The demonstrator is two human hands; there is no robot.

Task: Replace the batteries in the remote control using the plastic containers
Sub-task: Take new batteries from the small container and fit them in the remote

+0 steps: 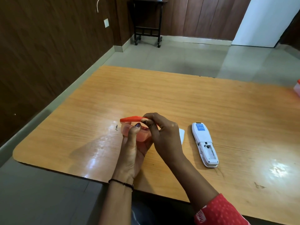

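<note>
While my left hand [132, 153] is cupping the little see-through tub [141, 133] from below, with the thumb pressed on its near wall, the tub is staying steady so it cannot slide on the wooden table [162, 95]. My right hand [164, 135] is pinching one edge of the orange lid [132, 119] between thumb and fingers, closed tight on it. One side of the lid is tipping up above the tub, so I think it is either coming off or going on; I cannot tell which. Something reddish is sitting inside the tub, but it is too blurry for me to say whether those are batteries.

Just right of the tub, the white remote control [204, 144] is lying on its face on the table. Its back cover is off, so the battery slot near its bottom end is showing, and the slot looks empty to me. It is lying like that so batteries can drop straight in. A white flat piece [182, 134] is peeking out between the tub and the remote; it may be the back cover, but my right hand is hiding most of it.

Far to the right of the remote, at the table's edge, another tub with an orange lid [297, 90] is waiting, only partly in view.
</note>
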